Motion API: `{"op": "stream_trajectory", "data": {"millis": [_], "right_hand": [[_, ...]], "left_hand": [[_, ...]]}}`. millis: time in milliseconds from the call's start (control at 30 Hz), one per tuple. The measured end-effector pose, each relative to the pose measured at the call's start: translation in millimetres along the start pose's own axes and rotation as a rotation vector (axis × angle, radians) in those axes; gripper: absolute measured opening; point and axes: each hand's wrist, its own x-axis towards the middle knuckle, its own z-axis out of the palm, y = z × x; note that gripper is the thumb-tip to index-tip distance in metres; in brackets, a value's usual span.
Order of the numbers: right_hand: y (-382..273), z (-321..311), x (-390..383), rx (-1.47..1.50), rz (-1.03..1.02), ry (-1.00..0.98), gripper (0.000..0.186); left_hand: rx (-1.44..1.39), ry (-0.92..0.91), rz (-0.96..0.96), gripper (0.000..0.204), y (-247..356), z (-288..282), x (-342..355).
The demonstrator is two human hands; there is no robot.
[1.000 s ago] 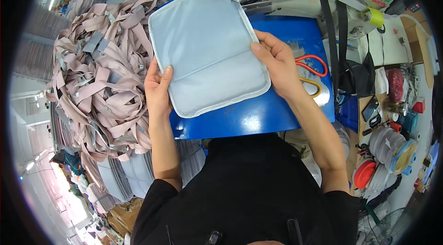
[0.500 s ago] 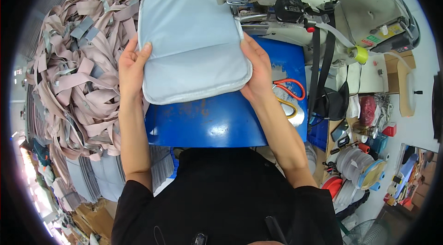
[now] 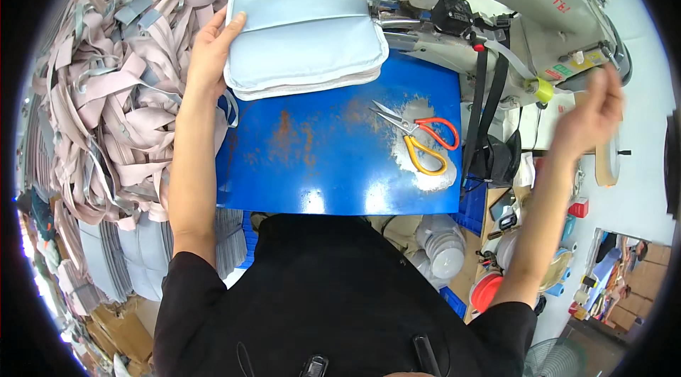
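left hand [image 3: 210,52]: clamped on light-blue panel [image 3: 305,47] | right hand [image 3: 590,116]: apart from panel, blurred, opening unclear

Blue tabletop [image 3: 269,164] gives room nearside of pouch [image 3: 305,54]; scissors [image 3: 408,127] and sewing machine [image 3: 528,4] block right

Fabric panel [image 3: 305,54], one, pale blue-grey, smooth-faced, roughly rectangular with rounded corners. Edges are showing a lighter, raised binding all round the visible outline. A crosswise fold line is running across the face. The near edge is showing more than one layer. The panel is lying face up, slightly skewed, over the far left part of the blue tabletop [image 3: 319,164]; its right side is sitting beside the sewing machine [image 3: 560,29]. The left hand [image 3: 213,51] is gripping its left edge, thumb on top.
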Motion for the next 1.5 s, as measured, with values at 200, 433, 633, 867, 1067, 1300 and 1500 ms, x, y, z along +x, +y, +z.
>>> {"op": "stream_trajectory", "data": {"millis": [200,433,633,867,1067,1300,1500], "right_hand": [[144,-108,203,-0.892,-0.287,-0.107,0.056],[220,-117,256,-0.340,0.596,-0.351,0.049],[182,-104,172,-0.028,0.332,-0.144,0.042],[141,-120,109,-0.681,0.106,-0.103,0.046],[-40,-40,-149,-0.445,-0.031,-1.108,0.057],[-42,-7,-146,-0.709,0.535,-1.768,0.092],[-46,27,-181,0.020,0.836,-1.393,0.080]], "left_hand": [[0.014,-0.044,-0.013,0.076,-14,26,-37],[-0.050,0.030,0.051,0.072,-30,23,-48],[-0.089,0.138,0.043,0.066,-101,-20,-80],[-0.184,0.149,-0.027,0.065,-112,-40,-103],[-0.174,0.147,0.056,0.061,-114,-32,-100],[-0.202,0.129,0.031,0.058,-117,-40,-98],[-0.210,0.144,-0.026,0.058,-117,-39,-97]]}}
